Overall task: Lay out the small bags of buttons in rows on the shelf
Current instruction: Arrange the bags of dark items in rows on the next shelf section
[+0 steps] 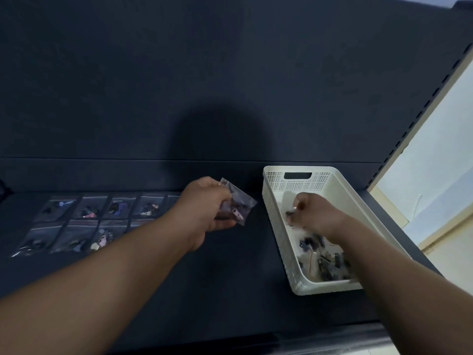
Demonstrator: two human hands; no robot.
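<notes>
Bag (pixel 238 203) pinched by left hand (pixel 204 206), just left of basket (pixel 275 213).
Long axis tilted diagonally; right hand (pixel 311 213) inside basket, grip unclear.

You face a dark back panel (pixel 230 73) that fills most of the view, with a round shadow (pixel 220 139) cast low on it. Below it runs the dark shelf (pixel 230 265). At the right edge a slotted upright (pixel 419 108) slants up. Beyond it you see a pale wall (pixel 445 149) and cream trim (pixel 440 234), brightly lit.
</notes>
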